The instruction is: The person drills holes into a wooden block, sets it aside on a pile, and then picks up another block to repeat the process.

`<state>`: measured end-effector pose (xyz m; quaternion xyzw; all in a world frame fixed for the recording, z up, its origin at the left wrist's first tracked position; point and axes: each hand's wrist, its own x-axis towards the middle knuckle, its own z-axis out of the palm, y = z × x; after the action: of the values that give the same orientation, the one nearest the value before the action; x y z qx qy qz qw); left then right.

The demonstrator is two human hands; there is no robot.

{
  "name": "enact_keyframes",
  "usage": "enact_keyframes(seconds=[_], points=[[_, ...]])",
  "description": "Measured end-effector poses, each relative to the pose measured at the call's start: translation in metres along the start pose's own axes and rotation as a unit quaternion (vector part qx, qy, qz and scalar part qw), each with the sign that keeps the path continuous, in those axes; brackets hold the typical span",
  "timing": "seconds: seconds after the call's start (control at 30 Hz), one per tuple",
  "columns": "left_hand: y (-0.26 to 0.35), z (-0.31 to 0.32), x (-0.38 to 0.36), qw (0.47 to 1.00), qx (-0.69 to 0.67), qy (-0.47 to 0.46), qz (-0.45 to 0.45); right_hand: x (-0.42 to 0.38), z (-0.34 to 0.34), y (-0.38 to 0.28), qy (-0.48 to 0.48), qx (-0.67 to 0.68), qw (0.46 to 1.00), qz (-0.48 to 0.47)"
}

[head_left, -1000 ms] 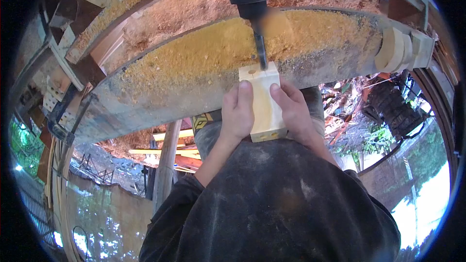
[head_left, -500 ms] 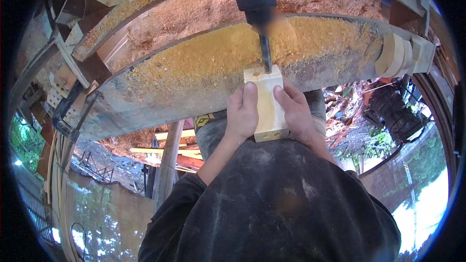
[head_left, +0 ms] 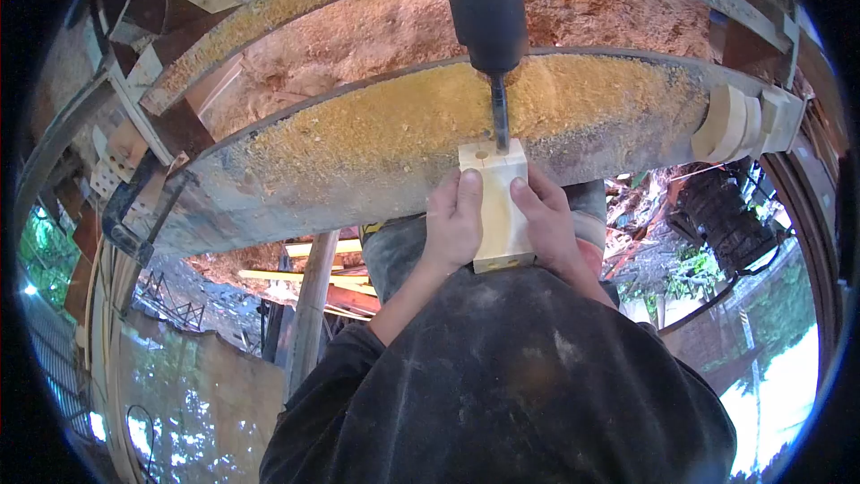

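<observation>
A pale wooden block point(head_left: 498, 206) is gripped between my two hands, close to my body. My left hand point(head_left: 455, 220) is closed on its left side, thumb along the upper edge. On the opposite side my right hand point(head_left: 548, 220) clasps it, thumb on the top face. The far end of the block shows a round hole at its left. Beside that hole, the drill bit point(head_left: 501, 116) meets the block at the right; how deep it reaches is hidden. Above the bit is the dark drill chuck point(head_left: 488, 27). Holes also show in the near end.
A board point(head_left: 331, 161) covered with yellow sawdust spans the space beyond my hands. Several pale wood pieces point(head_left: 730, 125) stand at its right end. A dark clamp point(head_left: 125, 224) grips the left end. A wooden post point(head_left: 312, 305) stands at lower left.
In the view, the drill chuck, bit, block and both hands sit slightly lower and to the right. The board also appears lower. Both hands keep their hold on the block.
</observation>
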<state>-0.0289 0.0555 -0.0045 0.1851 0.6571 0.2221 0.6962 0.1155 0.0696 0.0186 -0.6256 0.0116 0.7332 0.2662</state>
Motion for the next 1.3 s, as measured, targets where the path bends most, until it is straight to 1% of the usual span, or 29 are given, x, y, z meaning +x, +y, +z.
enact_keyframes(seconds=[0.27, 0.5, 0.57, 0.6, 0.67, 0.9, 1.0, 1.07, 1.17, 1.3], points=[[0.011, 0.001, 0.002, 1.000, 0.020, 0.005, -0.001, 0.003, -0.002, -0.003, -0.022, 0.000, 1.000, -0.012], [0.016, 0.000, 0.004, 1.000, 0.004, -0.001, 0.015, 0.007, -0.004, 0.000, -0.022, -0.011, 1.000, -0.013], [0.018, -0.001, 0.006, 1.000, 0.025, -0.005, -0.003, 0.010, -0.004, 0.000, -0.043, -0.003, 0.998, -0.048], [0.018, -0.001, 0.006, 1.000, 0.025, -0.005, -0.002, 0.010, -0.003, -0.001, -0.043, -0.003, 0.998, -0.049], [0.018, 0.001, 0.007, 1.000, -0.011, 0.002, -0.006, 0.009, -0.001, -0.005, -0.044, 0.018, 0.998, -0.029], [0.025, 0.004, 0.009, 0.998, -0.056, 0.005, 0.008, 0.010, 0.004, -0.015, -0.050, 0.010, 0.998, -0.026], [0.021, 0.002, 0.013, 0.999, -0.028, 0.011, 0.014, 0.012, 0.003, -0.016, -0.042, 0.007, 0.999, -0.011], [0.029, 0.004, 0.011, 1.000, -0.023, 0.013, 0.007, 0.011, 0.007, -0.020, -0.005, -0.030, 0.999, -0.011], [0.027, 0.002, 0.013, 1.000, 0.009, 0.015, 0.000, 0.010, 0.009, -0.026, -0.038, -0.038, 0.998, -0.018], [0.037, 0.004, 0.011, 0.999, 0.023, 0.023, 0.027, 0.011, 0.010, -0.022, -0.033, -0.032, 0.998, -0.045]])
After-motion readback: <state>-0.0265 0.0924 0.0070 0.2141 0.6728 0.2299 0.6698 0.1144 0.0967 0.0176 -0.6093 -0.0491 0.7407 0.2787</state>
